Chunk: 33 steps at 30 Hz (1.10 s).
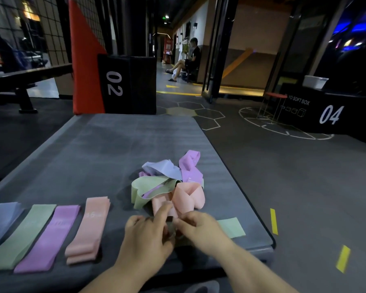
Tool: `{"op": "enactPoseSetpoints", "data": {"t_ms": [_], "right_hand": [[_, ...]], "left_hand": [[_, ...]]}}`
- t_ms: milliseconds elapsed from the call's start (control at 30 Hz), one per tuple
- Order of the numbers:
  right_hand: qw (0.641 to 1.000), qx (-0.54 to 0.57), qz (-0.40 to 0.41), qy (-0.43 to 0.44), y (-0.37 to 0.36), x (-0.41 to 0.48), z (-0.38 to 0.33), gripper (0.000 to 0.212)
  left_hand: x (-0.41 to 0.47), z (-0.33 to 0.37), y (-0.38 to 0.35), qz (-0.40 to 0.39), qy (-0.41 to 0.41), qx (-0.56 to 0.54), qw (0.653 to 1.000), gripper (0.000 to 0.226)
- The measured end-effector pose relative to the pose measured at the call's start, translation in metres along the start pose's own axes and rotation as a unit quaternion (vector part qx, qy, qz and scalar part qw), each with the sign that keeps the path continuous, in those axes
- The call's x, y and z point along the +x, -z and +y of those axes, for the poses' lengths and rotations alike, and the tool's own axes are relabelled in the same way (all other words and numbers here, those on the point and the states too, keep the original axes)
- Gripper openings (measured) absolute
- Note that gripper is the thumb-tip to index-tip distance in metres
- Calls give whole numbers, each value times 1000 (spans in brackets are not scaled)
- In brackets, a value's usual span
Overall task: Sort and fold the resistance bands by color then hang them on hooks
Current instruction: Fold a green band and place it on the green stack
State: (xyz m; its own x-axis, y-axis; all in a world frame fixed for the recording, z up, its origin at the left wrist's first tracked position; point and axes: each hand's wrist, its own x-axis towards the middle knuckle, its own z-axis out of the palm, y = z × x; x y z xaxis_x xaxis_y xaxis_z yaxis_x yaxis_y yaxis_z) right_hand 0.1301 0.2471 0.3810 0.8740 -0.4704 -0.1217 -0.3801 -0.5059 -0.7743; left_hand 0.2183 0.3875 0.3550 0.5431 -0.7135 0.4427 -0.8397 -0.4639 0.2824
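Tall box (127, 85) reads "02"; low box (317, 118) "04".

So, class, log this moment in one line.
left hand, right hand: at light green elastic band | folded stacks: four | tangled pile: behind

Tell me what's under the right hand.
A pale green band lies flat on the grey mat, one end sticking out past the right hand. How it continues beneath the hand is covered.

On the mat (114, 155) before you, 4 folded bands (49, 235) lie in a row at 9 o'clock, the tangled pile (167, 187) at 12, a single band (230, 227) at 3.
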Motion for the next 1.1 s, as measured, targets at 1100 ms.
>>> {"op": "enactPoseSetpoints", "data": {"t_ms": [1100], "right_hand": [[963, 262, 20, -52, 30, -3, 0, 15]], "left_hand": [[-2, -10, -11, 34, -50, -25, 998, 56]]}}
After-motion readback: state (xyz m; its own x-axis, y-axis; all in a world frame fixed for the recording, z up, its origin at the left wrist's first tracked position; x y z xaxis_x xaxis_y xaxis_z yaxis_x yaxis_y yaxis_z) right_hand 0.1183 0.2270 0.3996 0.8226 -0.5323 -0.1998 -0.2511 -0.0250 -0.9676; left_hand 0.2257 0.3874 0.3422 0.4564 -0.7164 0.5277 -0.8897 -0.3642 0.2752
